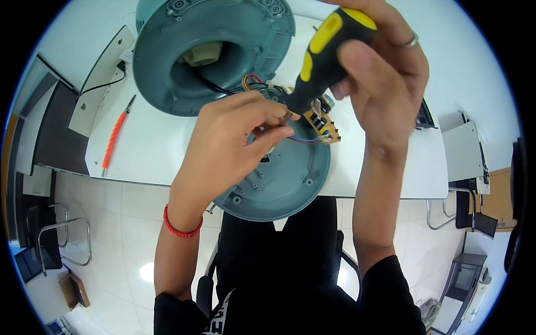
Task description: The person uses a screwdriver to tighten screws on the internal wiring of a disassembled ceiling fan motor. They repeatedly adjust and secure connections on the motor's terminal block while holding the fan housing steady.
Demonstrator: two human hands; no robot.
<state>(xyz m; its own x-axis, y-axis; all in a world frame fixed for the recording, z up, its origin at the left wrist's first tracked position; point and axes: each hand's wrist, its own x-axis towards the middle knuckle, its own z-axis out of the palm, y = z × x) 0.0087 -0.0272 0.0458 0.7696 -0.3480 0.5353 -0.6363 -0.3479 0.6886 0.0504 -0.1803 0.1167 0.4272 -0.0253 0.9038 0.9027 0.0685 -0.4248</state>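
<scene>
— Yellow-and-black screwdriver [326, 53] — which way does it point?
— Tip down-left, handle up-right, over the round grey base [285, 184].
— Hands?
— Right hand [379, 78] wraps the handle; left hand [234, 139] pinches wires [304, 139] near the tip.

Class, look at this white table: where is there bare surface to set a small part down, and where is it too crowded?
Bare table lies between the orange tool and the round grey base, below the big grey housing. A second bare strip runs right of the right hand. It is crowded mid-table, where the left hand, screwdriver and circuit board meet.
</scene>
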